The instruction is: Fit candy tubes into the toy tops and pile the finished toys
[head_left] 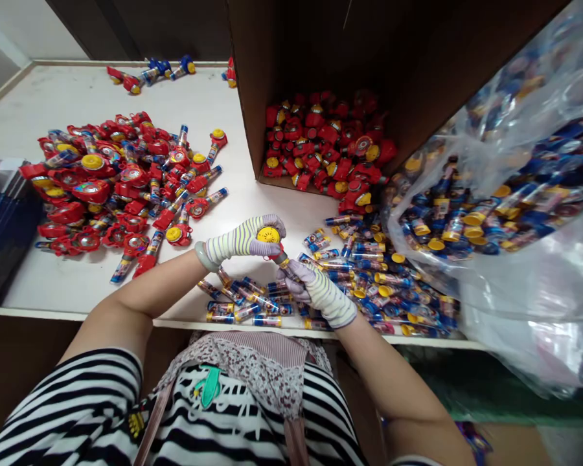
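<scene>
My left hand (240,238), in a striped knit glove with a bracelet at the wrist, is closed round a red toy top piece with a yellow dial (269,235). My right hand (318,288), gloved alike, grips the lower end of the same toy, where a tube seems to join it; the fingers mostly hide that part. Both hands hover above the front of the white table. Under and beside them lie many loose clear tubes (267,321) with blue and yellow ends and printed labels.
Assembled red toys with tubes (92,191) are heaped at left. A cardboard box (250,116) on its side holds red toy tops (320,142). At right, a clear plastic bag (515,291) spills more tubes. Blue toys (160,68) lie at the back edge.
</scene>
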{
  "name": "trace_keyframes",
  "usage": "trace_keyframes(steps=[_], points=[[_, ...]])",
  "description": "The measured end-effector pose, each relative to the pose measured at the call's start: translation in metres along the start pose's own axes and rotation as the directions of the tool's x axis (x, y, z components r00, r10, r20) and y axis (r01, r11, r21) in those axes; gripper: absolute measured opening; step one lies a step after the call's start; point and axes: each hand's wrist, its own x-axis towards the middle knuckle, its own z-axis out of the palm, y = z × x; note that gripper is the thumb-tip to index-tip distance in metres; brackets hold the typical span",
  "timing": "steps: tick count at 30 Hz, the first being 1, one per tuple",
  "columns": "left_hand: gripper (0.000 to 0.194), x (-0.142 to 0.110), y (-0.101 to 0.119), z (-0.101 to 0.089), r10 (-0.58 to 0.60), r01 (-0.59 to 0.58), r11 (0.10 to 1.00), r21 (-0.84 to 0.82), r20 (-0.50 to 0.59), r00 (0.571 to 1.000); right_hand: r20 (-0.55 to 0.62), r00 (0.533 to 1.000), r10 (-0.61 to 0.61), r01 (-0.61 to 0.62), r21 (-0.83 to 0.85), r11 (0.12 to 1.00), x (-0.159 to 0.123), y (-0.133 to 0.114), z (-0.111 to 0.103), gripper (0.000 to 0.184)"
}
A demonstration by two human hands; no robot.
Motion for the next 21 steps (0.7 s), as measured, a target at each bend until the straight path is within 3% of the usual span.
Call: trace_keyframes(steps=[3, 5, 7, 11, 13, 15, 16, 17, 19, 20, 21], points=[[0.031, 0.003, -0.001, -0.001, -0.059, 0.060, 0.998, 0.005, -0.127, 0.990, -0.229, 0.966, -0.123, 0.023, -0.394, 0.919, 0.006, -0.006, 0.001, 0.055], [0.030, 0.005, -0.002, 0.001, -0.079, 0.080, 0.997, -0.001, -0.164, 0.983, -0.284, 0.944, -0.170, -0.026, -0.575, 0.818, 0.008, -0.010, 0.001, 0.046], [0.031, 0.005, -0.006, 0.001, -0.044, 0.042, 0.999, -0.013, -0.122, 0.992, -0.209, 0.968, -0.140, 0.006, -0.538, 0.843, 0.007, -0.010, 0.004, 0.045], [0.035, 0.000, -0.015, -0.006, 0.045, -0.046, 0.999, -0.020, -0.055, 0.997, -0.050, 0.994, -0.101, 0.092, -0.158, 0.983, 0.008, -0.006, 0.013, 0.057], [0.037, -0.005, -0.018, -0.020, 0.041, -0.040, 0.999, 0.027, -0.028, 0.999, -0.030, 0.995, -0.094, 0.090, -0.117, 0.989, 0.013, -0.005, 0.011, 0.058], [0.038, -0.011, -0.018, -0.050, 0.044, -0.025, 0.991, 0.128, -0.148, 0.988, -0.076, 0.983, -0.165, 0.150, -0.171, 0.974, 0.023, -0.003, 0.000, 0.058], [0.039, -0.014, -0.017, -0.072, 0.067, -0.010, 0.983, 0.185, -0.303, 0.951, -0.123, 0.968, -0.220, 0.192, -0.207, 0.959, 0.029, -0.002, -0.010, 0.060], [0.039, -0.019, -0.013, -0.097, 0.106, 0.021, 0.970, 0.242, -0.499, 0.860, -0.196, 0.942, -0.272, 0.224, -0.236, 0.946, 0.034, -0.001, -0.021, 0.063], [0.041, -0.034, -0.002, -0.156, 0.205, 0.153, 0.929, 0.337, -0.812, 0.547, -0.271, 0.921, -0.279, 0.202, -0.280, 0.938, 0.041, 0.003, -0.045, 0.062], [0.045, -0.044, 0.005, -0.185, 0.249, 0.233, 0.903, 0.361, -0.881, 0.402, -0.268, 0.927, -0.261, 0.175, -0.305, 0.936, 0.042, 0.005, -0.055, 0.058], [0.050, -0.055, 0.011, -0.213, 0.281, 0.308, 0.871, 0.382, -0.903, 0.324, -0.244, 0.939, -0.242, 0.152, -0.335, 0.930, 0.041, 0.005, -0.064, 0.054]])
